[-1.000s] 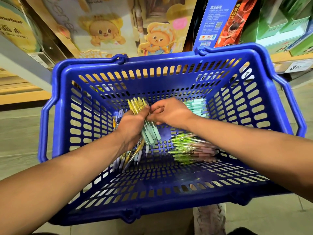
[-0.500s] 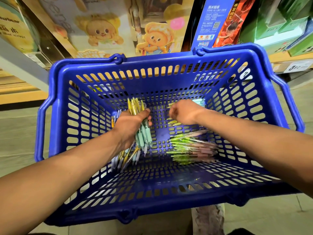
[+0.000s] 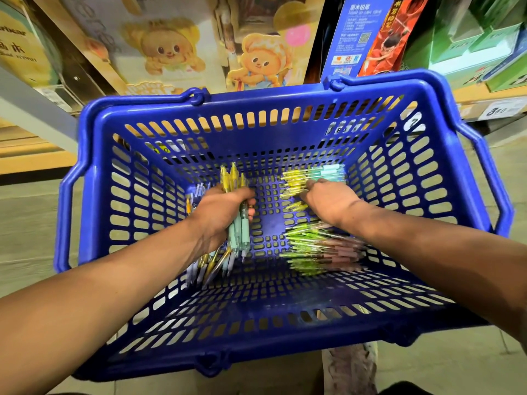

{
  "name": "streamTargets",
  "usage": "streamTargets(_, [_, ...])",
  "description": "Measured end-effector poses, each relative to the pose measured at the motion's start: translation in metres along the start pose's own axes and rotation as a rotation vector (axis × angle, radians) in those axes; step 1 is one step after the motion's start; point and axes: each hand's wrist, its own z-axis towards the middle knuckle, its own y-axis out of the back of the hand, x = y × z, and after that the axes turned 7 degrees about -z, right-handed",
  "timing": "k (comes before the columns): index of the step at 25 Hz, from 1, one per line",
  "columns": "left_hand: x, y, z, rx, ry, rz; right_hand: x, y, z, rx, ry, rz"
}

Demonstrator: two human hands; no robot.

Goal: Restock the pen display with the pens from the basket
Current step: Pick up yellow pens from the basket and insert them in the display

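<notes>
Slippage looked the likeliest trouble on the left. The left hand (image 3: 219,215) held a thick bundle of pens (image 3: 239,226) upright inside the blue basket (image 3: 273,354). Its fingers (image 3: 251,210) were curled round the middle of the bundle, with yellow ends sticking out on the far side and teal ends on the near side. With so many smooth barrels in one grasp, adding more could loosen the hold and let some slide down onto the loose pens (image 3: 204,266) lying under that wrist against the left wall.

On the right, the right hand (image 3: 332,202) reached to the far yellow-and-teal pens (image 3: 313,176), and its fingers (image 3: 309,186) lay on them. Whether they pinched any could not be told, because the back of the hand hid them. A careless scoop there could drag the row askew or catch tips in the floor slots. The green-and-pink pile (image 3: 322,248) lay just beside that forearm, on its near side, untouched. No pen display could be picked out.
</notes>
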Motion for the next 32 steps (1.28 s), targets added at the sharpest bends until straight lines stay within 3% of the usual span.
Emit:
streamTargets(7, [0.0,0.0,-0.005,0.016,0.002,-0.006,-0.005,0.006,0.001,-0.078,0.058,0.051])
streamTargets(9, [-0.001,0.001,-0.005,0.034,0.004,-0.037,-0.002,0.014,0.004,-0.089,0.022,0.411])
streamTargets(13, [-0.001,0.002,-0.003,0.033,-0.007,-0.079,0.008,0.038,0.007,0.047,0.026,1.183])
streamTargets(18, [0.0,0.0,-0.008,0.024,-0.072,-0.038,0.03,0.051,-0.002,0.189,0.262,1.875])
streamTargets(25, [0.002,0.002,-0.001,-0.015,-0.08,0.021,0.043,0.065,0.002,0.063,0.052,1.985])
streamTargets(29, [0.001,0.0,0.0,-0.024,-0.094,0.035,0.038,0.072,-0.001,0.147,0.156,2.123])
streamTargets(32, [-0.001,-0.003,-0.004,0.024,-0.091,-0.029,0.026,0.08,-0.001,0.108,0.2,1.893])
